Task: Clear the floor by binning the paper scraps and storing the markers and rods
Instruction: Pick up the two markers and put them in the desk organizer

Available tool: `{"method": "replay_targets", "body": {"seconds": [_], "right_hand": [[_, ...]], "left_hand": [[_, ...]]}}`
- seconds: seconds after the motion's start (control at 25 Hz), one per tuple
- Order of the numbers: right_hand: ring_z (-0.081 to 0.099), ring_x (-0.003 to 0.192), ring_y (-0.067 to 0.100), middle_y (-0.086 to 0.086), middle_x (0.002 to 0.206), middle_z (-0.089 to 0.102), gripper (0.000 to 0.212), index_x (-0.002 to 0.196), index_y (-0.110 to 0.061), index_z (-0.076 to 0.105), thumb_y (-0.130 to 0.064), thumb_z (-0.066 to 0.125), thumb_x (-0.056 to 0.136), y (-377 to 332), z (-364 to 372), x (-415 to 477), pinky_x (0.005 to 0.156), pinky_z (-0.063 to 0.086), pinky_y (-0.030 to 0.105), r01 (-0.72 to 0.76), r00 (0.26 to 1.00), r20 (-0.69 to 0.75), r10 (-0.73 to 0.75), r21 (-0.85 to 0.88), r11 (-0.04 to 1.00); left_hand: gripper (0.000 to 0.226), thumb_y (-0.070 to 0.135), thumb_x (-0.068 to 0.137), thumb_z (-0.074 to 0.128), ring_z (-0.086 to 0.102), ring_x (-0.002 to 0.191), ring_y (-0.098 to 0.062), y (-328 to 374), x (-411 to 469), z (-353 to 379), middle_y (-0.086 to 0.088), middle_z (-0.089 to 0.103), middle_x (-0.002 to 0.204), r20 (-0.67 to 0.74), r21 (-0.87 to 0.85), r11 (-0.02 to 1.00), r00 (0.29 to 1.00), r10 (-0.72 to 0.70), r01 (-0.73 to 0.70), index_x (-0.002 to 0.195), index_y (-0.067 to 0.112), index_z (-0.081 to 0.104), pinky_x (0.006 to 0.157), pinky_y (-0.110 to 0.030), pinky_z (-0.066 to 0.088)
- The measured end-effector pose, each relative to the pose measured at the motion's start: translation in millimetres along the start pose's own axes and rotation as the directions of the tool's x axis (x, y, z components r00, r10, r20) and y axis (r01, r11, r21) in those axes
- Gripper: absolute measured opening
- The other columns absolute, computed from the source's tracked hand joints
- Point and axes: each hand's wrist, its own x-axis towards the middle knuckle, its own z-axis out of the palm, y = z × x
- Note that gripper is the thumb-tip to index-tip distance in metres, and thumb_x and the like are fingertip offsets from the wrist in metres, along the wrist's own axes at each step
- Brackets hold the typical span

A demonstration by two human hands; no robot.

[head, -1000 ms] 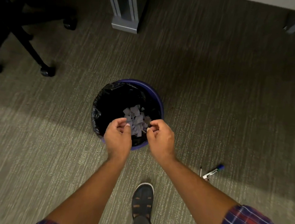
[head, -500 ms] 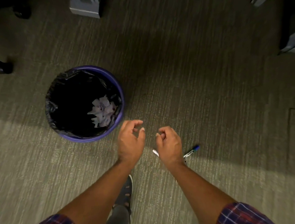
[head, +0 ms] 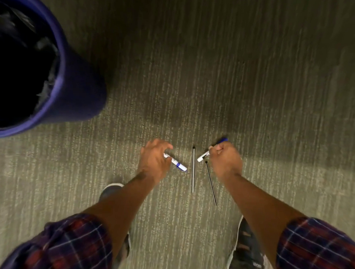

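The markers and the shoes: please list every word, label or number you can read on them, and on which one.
No text can be read.
Left marker, under the left hand: dark print, too blurred.
Right marker, under the right hand: print on the barrel, too small.
Shoe: small white mark near the heel, not legible.

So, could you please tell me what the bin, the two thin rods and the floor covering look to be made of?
The round purple bin looks like smooth matte plastic, lined with a crinkly glossy black film bag. The thin grey rod has a pale sheen, perhaps metal; the thin black rod is dull, material unclear. The grey-green ribbed floor appears to be low-pile carpet.
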Motion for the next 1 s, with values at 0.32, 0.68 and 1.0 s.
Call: {"method": "replay_targets", "body": {"seconds": [0.32, 0.68, 1.0], "right_hand": [[0.072, 0.089, 0.028, 0.007, 0.094, 0.077, 0.047, 0.096, -0.017, 0.067, -0.062, 0.068, 0.086, 25, 38, 46, 0.104, 0.05, 0.054, -0.323, 0.946, 0.063, 0.319, 0.054, 0.945], [0.069, 0.091, 0.03, 0.01, 0.1, 0.078, 0.035, 0.097, -0.012, 0.071, -0.045, 0.068, 0.088, 9, 33, 51, 0.103, 0.043, 0.046, -0.327, 0.945, 0.023, 0.326, 0.053, 0.943], [0.068, 0.078, 0.014, -0.005, 0.085, 0.07, 0.018, 0.086, -0.025, 0.06, -0.027, 0.077, 0.092, -38, -38, -13, 0.067, 0.057, 0.033, 0.025, 0.991, 0.111, -0.071, 0.366, 0.93]], "left_hand": [[0.055, 0.01, 0.088, 0.071, 0.046, 0.131, -0.022, -12, 22, 55, -0.002, 0.057, 0.141, 0.316, 0.508, 0.82, 0.943, 0.105, -0.262, 0.138, 0.028, 0.058, 0.115, -0.042, 0.036], [0.037, 0.024, 0.094, 0.066, 0.057, 0.118, -0.021, -22, 33, 45, -0.001, 0.066, 0.125, 0.296, 0.531, 0.827, 0.955, 0.023, -0.185, 0.131, 0.027, 0.062, 0.109, -0.043, 0.037], [0.012, 0.008, 0.101, 0.062, 0.061, 0.082, -0.017, 47, 4, -29, 0.003, 0.064, 0.088, 0.177, -0.389, 0.845, 0.93, -0.322, 0.367, 0.111, 0.005, 0.068, 0.071, -0.024, 0.053]]}}
